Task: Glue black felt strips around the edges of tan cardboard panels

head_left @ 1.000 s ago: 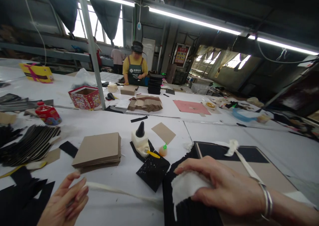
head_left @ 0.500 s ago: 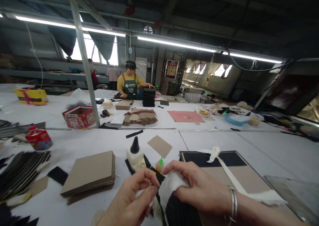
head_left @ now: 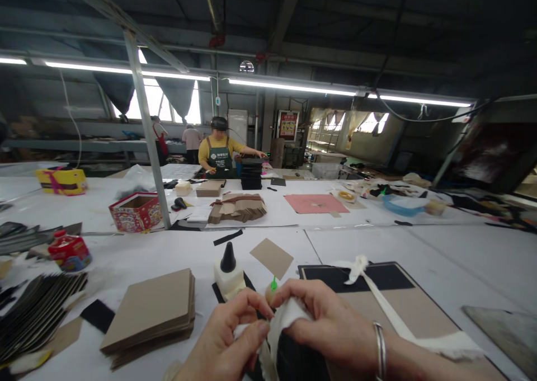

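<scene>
Both hands meet low in the middle of the head view, pinching the same white cloth (head_left: pixel 289 315). My left hand (head_left: pixel 235 339) grips one end of it between thumb and fingers. My right hand (head_left: pixel 325 319), with a silver bangle at the wrist, is closed on the other side of the cloth. Beneath my right hand is a black object (head_left: pixel 300 358), mostly hidden, whose kind I cannot tell. Just beyond my fingers stand a white glue bottle with a black nozzle (head_left: pixel 229 272) and a small bottle with a green tip (head_left: pixel 272 288).
At left lie a stack of grey-brown boards (head_left: pixel 151 308), fanned black pieces (head_left: pixel 46 308) and a red container (head_left: pixel 69 252). At right, a white strip (head_left: pixel 388 302) lies across a black-and-beige panel (head_left: pixel 423 308). A metal post (head_left: pixel 146 129) rises beyond. Across the table stands a co-worker (head_left: pixel 218 151).
The camera has tilted slightly up, so the table sits lower in view. Both hands keep hold of the white cloth, whose folds have shifted slightly. The co-worker's arm has reached further right.
</scene>
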Demonstrator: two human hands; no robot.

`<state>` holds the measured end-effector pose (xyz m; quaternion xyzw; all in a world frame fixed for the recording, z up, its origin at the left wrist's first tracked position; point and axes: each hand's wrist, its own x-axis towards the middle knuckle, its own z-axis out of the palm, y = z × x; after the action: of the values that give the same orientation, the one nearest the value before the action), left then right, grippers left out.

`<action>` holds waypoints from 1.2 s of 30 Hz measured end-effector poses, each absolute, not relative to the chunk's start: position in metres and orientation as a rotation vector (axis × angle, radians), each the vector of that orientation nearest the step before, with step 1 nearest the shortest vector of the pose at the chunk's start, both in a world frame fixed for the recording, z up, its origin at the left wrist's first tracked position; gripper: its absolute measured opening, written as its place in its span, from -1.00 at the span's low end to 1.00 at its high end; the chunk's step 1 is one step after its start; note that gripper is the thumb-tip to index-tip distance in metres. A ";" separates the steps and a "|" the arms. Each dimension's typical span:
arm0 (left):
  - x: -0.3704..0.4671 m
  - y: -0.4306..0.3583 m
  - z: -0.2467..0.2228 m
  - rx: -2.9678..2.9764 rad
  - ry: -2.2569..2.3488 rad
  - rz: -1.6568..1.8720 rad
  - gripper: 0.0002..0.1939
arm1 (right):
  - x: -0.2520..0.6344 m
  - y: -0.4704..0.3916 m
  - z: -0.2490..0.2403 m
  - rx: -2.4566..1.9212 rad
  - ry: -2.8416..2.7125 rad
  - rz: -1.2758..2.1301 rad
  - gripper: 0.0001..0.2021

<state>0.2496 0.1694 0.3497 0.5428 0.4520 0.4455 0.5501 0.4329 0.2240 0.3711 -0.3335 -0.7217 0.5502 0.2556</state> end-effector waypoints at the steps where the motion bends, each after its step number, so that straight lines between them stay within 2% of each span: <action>1: 0.249 0.169 0.348 1.264 1.080 1.078 -0.60 | 0.433 0.225 0.370 -0.896 -1.904 1.547 -0.71; 5: 0.242 0.167 0.341 1.061 1.186 1.255 -0.57 | 0.432 0.227 0.373 -0.899 -1.801 1.710 -0.68; 9: 0.229 0.165 0.333 0.833 1.230 1.435 -0.55 | 0.433 0.226 0.381 -0.927 -1.916 1.736 -0.60; 20: 0.164 0.161 0.317 0.607 1.233 1.706 -0.63 | 0.426 0.228 0.387 -1.188 -2.198 1.563 -0.50; 26: 0.187 0.154 0.343 0.786 1.383 1.438 -0.59 | 0.420 0.226 0.393 -1.193 -2.204 1.456 -0.59; 32: 0.228 0.156 0.384 1.529 1.141 1.120 -0.84 | 0.422 0.217 0.391 -1.167 -2.310 1.035 -0.70; 36: 0.252 0.160 0.405 1.827 1.014 0.914 -0.83 | 0.426 0.211 0.394 -1.213 -2.359 0.941 -0.71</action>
<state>0.2524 0.1601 0.4047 0.7281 0.4040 0.3642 0.4171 0.4256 0.2109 0.3940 -0.4254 -0.8269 0.3298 0.1629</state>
